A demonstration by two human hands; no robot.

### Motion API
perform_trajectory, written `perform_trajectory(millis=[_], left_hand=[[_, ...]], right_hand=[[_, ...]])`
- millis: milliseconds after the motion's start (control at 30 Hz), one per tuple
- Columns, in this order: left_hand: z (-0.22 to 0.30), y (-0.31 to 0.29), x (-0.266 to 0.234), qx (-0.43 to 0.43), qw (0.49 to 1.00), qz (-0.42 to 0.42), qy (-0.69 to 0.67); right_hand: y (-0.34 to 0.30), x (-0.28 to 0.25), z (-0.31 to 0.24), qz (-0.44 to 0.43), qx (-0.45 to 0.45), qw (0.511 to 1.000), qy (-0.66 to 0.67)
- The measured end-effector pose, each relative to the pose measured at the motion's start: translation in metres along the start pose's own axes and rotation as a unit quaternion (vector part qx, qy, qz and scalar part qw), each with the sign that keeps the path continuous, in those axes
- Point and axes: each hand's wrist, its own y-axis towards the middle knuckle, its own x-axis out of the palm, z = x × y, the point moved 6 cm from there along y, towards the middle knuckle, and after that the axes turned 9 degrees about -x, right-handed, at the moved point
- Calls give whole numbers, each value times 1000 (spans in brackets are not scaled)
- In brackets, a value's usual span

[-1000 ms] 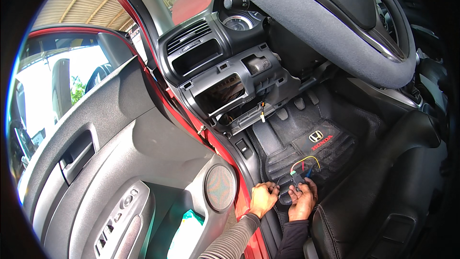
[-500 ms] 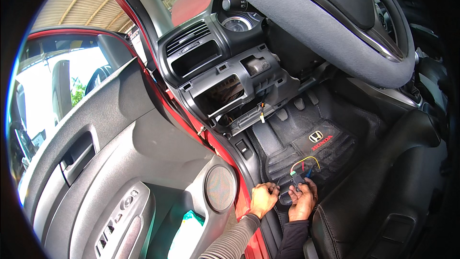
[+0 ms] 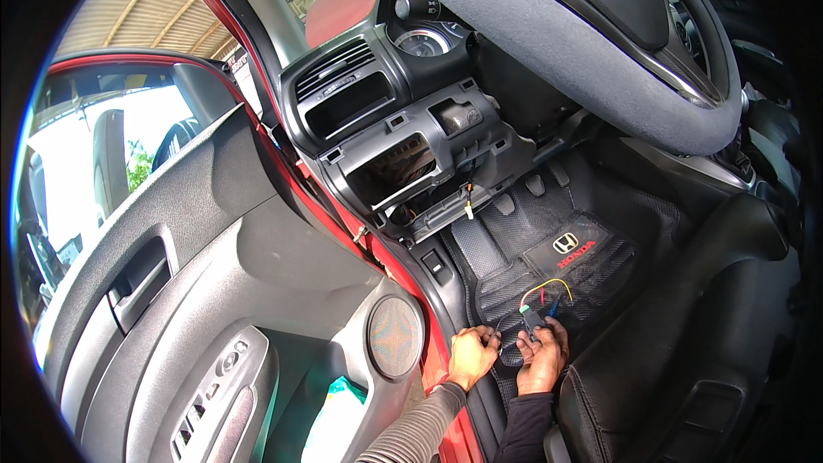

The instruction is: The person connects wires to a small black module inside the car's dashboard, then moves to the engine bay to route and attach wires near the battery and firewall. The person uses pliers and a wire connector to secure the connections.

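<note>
Both hands are seen down low in the driver's footwell, right at the front edge of the seat. The left hand [image 3: 472,355] is curled into a loose fist with the fingers bent inward, and something thin and dark seems to be pinched in it, though it's too small for its kind to be told. The right hand [image 3: 542,357] is closed around a small black connector [image 3: 533,317], held just above the fingertips. The two hands are kept just beside each other, nearly touching.

A little bundle of wires [image 3: 549,291] is seen sprouting from that connector: a yellow one looped up in an arc, plus red and blue ones beside it. All of it is held over the black rubber floor mat [image 3: 514,283], close to its near edge, so the connector is found between the mat's printed emblem and the seat.

Further up, the pedals [image 3: 536,187] are seen at the top of the mat. The lower dash panel [image 3: 403,163] is left open, with bare cavities showing and a small tag dangling under it. The steering wheel [image 3: 583,43] fills the upper right. The open door's grey trim [image 3: 214,291], with its round speaker grille [image 3: 394,337], takes up the left side. The black seat [image 3: 651,386] is seen at lower right.
</note>
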Motion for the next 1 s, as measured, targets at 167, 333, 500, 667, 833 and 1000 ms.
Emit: perform_trajectory(millis=[167,333,500,667,833,1000], left_hand=[[1,-1,-1,-7,1000,-3,-8],[5,-1,-2,1,1000,-1,-9],[5,-2,-3,-12,1000,-5,-10],[7,-2,-4,2,1000,9,-3],[6,-2,-3,6,1000,4,-7],[7,-3,-4,0,1000,2,-9]], right_hand=[[2,-3,2,-7,2,1000,13],[2,-3,3,-8,4,1000,9],[-1,1,-2,1,1,1000,-6],[-3,4,-5,31,-14,999,19],[-4,5,-5,26,-15,999,25],[-3,3,-4,24,-10,999,31]])
